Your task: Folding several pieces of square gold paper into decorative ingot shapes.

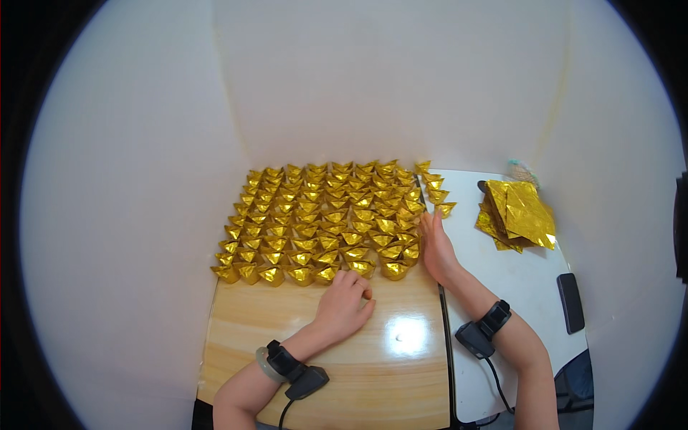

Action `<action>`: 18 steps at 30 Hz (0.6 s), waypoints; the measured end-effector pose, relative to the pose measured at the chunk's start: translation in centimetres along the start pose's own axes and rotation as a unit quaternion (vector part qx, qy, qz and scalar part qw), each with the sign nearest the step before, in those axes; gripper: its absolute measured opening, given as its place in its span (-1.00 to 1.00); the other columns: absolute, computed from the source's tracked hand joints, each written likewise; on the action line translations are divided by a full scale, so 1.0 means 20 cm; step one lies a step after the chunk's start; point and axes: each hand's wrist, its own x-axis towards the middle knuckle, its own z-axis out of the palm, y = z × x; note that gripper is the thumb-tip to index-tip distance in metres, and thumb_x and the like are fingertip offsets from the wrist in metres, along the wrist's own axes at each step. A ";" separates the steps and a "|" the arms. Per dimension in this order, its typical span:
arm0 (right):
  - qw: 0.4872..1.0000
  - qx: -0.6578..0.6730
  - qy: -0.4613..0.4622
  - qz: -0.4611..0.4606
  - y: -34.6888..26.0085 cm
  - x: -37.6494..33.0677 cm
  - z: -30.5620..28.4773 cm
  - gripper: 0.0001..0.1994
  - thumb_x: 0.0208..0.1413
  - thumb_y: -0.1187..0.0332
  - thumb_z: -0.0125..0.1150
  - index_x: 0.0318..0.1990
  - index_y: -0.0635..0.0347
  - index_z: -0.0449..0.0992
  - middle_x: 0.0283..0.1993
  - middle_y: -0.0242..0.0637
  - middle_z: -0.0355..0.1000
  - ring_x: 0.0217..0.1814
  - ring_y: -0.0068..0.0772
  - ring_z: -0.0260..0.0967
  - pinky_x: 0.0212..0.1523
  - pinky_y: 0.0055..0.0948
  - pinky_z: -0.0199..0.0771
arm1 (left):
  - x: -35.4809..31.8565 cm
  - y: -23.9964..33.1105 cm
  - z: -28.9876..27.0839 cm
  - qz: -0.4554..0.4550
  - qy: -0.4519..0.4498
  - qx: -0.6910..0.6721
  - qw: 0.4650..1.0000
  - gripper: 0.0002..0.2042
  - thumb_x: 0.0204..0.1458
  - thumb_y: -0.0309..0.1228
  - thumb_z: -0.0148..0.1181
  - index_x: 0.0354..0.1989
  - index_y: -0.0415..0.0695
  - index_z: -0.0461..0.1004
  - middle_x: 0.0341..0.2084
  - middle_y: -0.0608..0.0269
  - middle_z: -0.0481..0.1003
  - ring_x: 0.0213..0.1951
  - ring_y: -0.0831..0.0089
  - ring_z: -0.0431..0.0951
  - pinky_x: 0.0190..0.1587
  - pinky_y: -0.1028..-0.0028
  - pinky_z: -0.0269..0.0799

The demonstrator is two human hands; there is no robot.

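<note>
Gold foil paper ingots (pixel 308 222), folded boat-shaped, stand in close rows on the wood-grain tabletop. My left hand (pixel 342 304) is at their front edge, its fingers loosely bent and its thumb apart. Its knuckles meet the base of a front-row ingot (pixel 360 269), and nothing shows in its grasp. Along the right side of the rows, my right hand (pixel 438 252) stands on edge with fingers stretched out, beside the rightmost ingots (pixel 411 251). A short line of ingots (pixel 436 195) sits just beyond its fingertips on the white tabletop.
A loose stack of gold foil sheets (pixel 527 215) lies on the white table (pixel 476 276) at the right. Close to the right edge is a dark phone (pixel 570 303). Pale walls (pixel 394 86) enclose the tables. Cabled black devices (pixel 287 362) are strapped to both wrists.
</note>
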 end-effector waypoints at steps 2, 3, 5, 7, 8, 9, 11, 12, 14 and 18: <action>0.999 -0.013 0.035 -0.010 -0.03 -0.02 -0.05 -0.14 0.31 -0.23 -0.30 0.44 0.36 -0.24 0.54 -0.07 -0.28 0.59 -0.28 -0.37 0.50 -0.34 -0.38 | -0.01 -0.02 -0.02 0.000 -0.008 -0.002 1.000 -0.82 -0.08 -0.37 0.26 -0.37 -0.14 0.41 -0.28 0.14 0.36 -0.13 0.13 0.32 -0.08 0.25 0.32; 0.993 -0.095 0.055 -0.050 -0.06 -0.03 -0.07 -0.21 0.32 -0.12 -0.18 0.42 0.38 -0.15 0.51 -0.04 -0.18 0.56 -0.25 -0.25 0.48 -0.35 -0.26 | -0.01 -0.03 -0.03 -0.006 -0.013 -0.001 1.000 -0.81 -0.08 -0.36 0.27 -0.37 -0.14 0.40 -0.28 0.14 0.36 -0.13 0.12 0.31 -0.07 0.25 0.31; 0.961 -0.225 0.105 -0.122 -0.11 -0.02 -0.19 -0.27 0.25 0.11 0.13 0.38 0.41 -0.01 0.45 0.04 -0.01 0.51 -0.18 -0.08 0.43 -0.32 -0.08 | -0.01 -0.05 -0.03 0.000 -0.021 -0.011 1.000 -0.80 -0.09 -0.36 0.28 -0.36 -0.14 0.40 -0.27 0.13 0.35 -0.12 0.12 0.31 -0.06 0.25 0.30; 0.872 -0.415 0.169 -0.197 -0.17 -0.01 -0.40 -0.23 0.11 0.22 0.26 0.36 0.42 0.02 0.41 0.12 0.04 0.49 -0.05 -0.06 0.43 -0.23 -0.05 | -0.01 -0.04 -0.03 -0.002 -0.013 -0.013 1.000 -0.81 -0.09 -0.37 0.28 -0.38 -0.14 0.40 -0.30 0.15 0.37 -0.13 0.13 0.32 -0.07 0.27 0.30; 0.811 -0.500 0.196 -0.231 -0.21 -0.01 -0.53 -0.20 0.06 0.23 0.30 0.35 0.43 0.02 0.39 0.16 0.05 0.48 0.02 -0.06 0.44 -0.19 -0.07 | 0.00 -0.03 -0.03 0.002 -0.013 -0.017 1.000 -0.81 -0.09 -0.37 0.28 -0.38 -0.14 0.40 -0.30 0.15 0.37 -0.13 0.13 0.32 -0.07 0.27 0.30; 0.727 -0.606 0.234 -0.220 -0.22 -0.03 -0.67 -0.19 0.03 0.24 0.32 0.34 0.45 0.02 0.38 0.19 0.05 0.47 0.08 -0.07 0.44 -0.14 -0.09 | 0.02 -0.02 -0.03 -0.005 -0.018 -0.021 1.000 -0.83 -0.07 -0.36 0.26 -0.39 -0.14 0.43 -0.35 0.19 0.41 -0.16 0.19 0.36 -0.11 0.29 0.35; 0.633 -0.696 0.270 -0.203 -0.26 -0.09 -0.85 -0.17 0.00 0.25 0.33 0.33 0.47 0.02 0.37 0.22 0.06 0.46 0.14 -0.08 0.45 -0.10 -0.12 | 0.03 0.02 -0.04 -0.011 -0.025 -0.019 0.999 -0.85 -0.04 -0.34 0.24 -0.40 -0.13 0.45 -0.40 0.23 0.45 -0.18 0.24 0.41 -0.15 0.32 0.39; 0.605 -0.727 0.288 -0.151 -0.26 -0.12 -0.88 -0.15 -0.01 0.21 0.34 0.33 0.48 0.02 0.36 0.23 0.05 0.46 0.15 -0.09 0.45 -0.07 -0.15 | 0.02 0.02 -0.05 -0.034 -0.022 -0.040 0.998 -0.84 -0.05 -0.35 0.27 -0.43 -0.15 0.45 -0.46 0.24 0.45 -0.27 0.28 0.44 -0.24 0.34 0.40; 0.573 -0.753 0.307 -0.099 -0.26 -0.15 -0.92 -0.13 -0.01 0.17 0.35 0.32 0.50 0.01 0.36 0.24 0.05 0.46 0.17 -0.09 0.46 -0.04 -0.18 | 0.01 0.01 -0.06 -0.055 -0.019 -0.062 0.996 -0.83 -0.05 -0.36 0.29 -0.45 -0.17 0.46 -0.52 0.25 0.46 -0.36 0.31 0.47 -0.33 0.37 0.41; 0.652 -0.713 0.245 -0.078 -0.29 -0.21 -0.90 -0.09 0.00 0.06 0.35 0.33 0.48 0.01 0.32 0.21 0.14 0.40 0.13 0.03 0.39 -0.11 0.01 | -0.01 0.00 -0.06 -0.033 -0.024 -0.077 0.996 -0.86 -0.01 -0.34 0.28 -0.42 -0.15 0.51 -0.53 0.26 0.49 -0.44 0.35 0.50 -0.39 0.39 0.42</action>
